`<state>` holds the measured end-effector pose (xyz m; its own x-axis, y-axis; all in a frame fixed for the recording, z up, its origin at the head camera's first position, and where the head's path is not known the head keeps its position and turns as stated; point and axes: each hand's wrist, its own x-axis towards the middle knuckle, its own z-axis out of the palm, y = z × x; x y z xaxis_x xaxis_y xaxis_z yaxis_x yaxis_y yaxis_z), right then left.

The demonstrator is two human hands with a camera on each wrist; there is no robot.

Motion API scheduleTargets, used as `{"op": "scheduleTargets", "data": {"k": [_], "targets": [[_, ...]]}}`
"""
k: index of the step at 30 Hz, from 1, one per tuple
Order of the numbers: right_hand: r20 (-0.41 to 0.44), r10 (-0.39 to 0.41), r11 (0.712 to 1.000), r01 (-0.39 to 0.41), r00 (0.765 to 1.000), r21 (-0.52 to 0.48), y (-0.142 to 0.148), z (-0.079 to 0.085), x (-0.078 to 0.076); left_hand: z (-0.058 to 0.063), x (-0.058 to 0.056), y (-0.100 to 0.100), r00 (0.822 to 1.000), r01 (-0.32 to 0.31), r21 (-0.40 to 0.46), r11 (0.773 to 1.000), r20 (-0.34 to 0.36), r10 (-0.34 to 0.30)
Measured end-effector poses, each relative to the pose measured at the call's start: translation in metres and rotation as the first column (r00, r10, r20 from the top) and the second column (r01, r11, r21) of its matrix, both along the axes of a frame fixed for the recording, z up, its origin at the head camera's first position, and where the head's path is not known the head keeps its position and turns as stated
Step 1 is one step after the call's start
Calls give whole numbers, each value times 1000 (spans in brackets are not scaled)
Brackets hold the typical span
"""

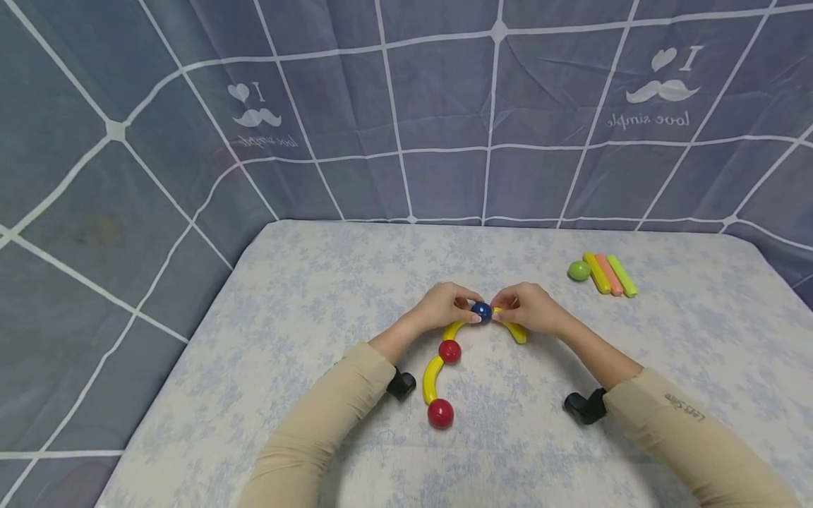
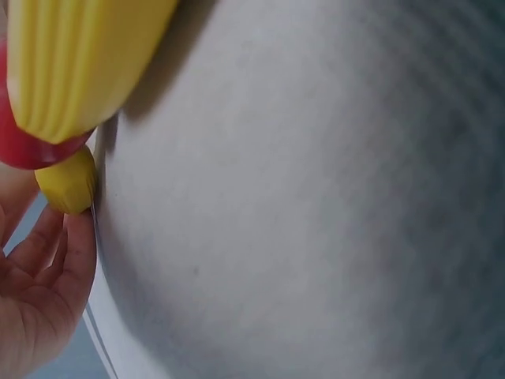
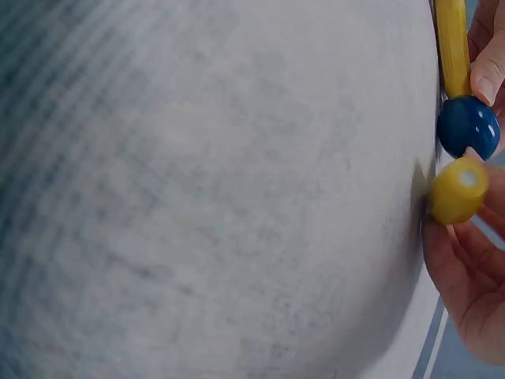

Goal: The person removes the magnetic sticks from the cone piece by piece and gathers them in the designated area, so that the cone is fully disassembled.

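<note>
My left hand (image 1: 444, 305) pinches a glossy blue ball (image 1: 481, 312) between thumb and fingers. A yellow curved piece (image 1: 451, 331) runs from under that hand to a red ball (image 1: 450, 351). Below it, another yellow curved piece (image 1: 430, 381) leads to a second red ball (image 1: 441, 413). My right hand (image 1: 532, 309) pinches a yellow curved piece (image 1: 517, 333) near its upper end, close beside the blue ball. In the right wrist view, this yellow piece (image 3: 459, 191) shows its blunt end. The left wrist view shows a ribbed yellow piece (image 2: 87, 63) close up; the blue ball is hidden there.
At the back right lie a green ball (image 1: 579, 271) and a yellow stick (image 1: 597, 273), an orange stick (image 1: 609, 274) and a light green stick (image 1: 622, 276). A patterned cloth (image 1: 356, 268) covers the table. A blue-grey tile-print curtain (image 1: 444, 92) hangs behind.
</note>
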<state>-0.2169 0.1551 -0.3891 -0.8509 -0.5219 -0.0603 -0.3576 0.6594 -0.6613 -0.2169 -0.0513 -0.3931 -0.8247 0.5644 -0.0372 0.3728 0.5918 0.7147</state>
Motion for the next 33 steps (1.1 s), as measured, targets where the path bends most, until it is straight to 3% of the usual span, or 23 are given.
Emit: {"op": "scheduleTargets", "data": {"k": [7,11,17,23,28,33], "targets": [[33,-172,985,172,985,-17,5,-1,-4,0,2,1,1000,4,-27,1000,21,-3],[14,-225,974,225,974,-16,7,1,-12,0,3,0,999,6,-26,1000,35,-5],[4,-311,951,311,951,-7,10,4,-33,1,0,-3,999,11,-13,1000,51,-11],[21,-411,911,412,911,-17,15,-1,-57,2,-1,-2,997,3,-11,1000,79,-2],[12,-438,899,438,899,-3,17,-7,-70,0,0,-1,994,3,-3,1000,107,-3],[-63,-410,911,411,910,10,15,-6,-77,2,-1,-2,995,3,6,1000,98,-4]]}}
